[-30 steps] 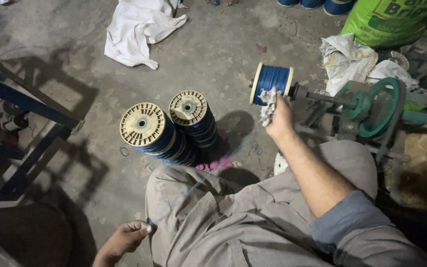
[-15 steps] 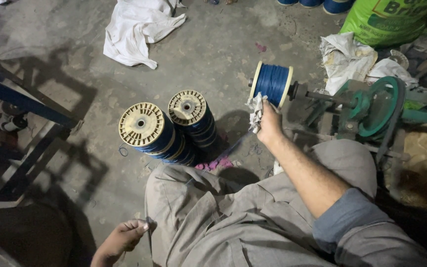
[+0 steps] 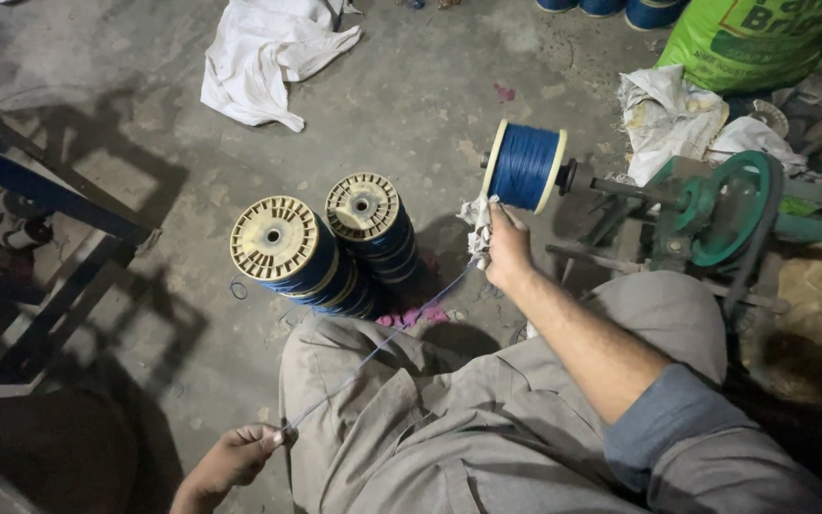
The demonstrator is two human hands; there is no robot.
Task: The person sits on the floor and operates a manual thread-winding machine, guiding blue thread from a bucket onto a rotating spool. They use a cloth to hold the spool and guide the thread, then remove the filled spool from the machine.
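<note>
Our right hand [image 3: 508,249] closed on white rag [image 3: 477,228], pressed vs blue thread [image 3: 382,345] just below blue spool [image 3: 525,167] on green winder [image 3: 715,205]. Our left hand [image 3: 235,457] pinched thread's other end, low by our knee. Thread ran tight btwn hands. Two full spool stacks [image 3: 321,243] stood on floor [image 3: 411,105] near mid; white cloth [image 3: 264,52] by floor's top edge.

A green sack [image 3: 753,43] with yellow and white printing stood at the top right corner of the floor, bulging and partly cut off by the frame edge. Just below and left of it lay a crumpled white woven bag [image 3: 663,114], creased and grubby, beside the green wheel of the winding machine. No separate labels, signs or screens showed anywhere else in the view.
</note>
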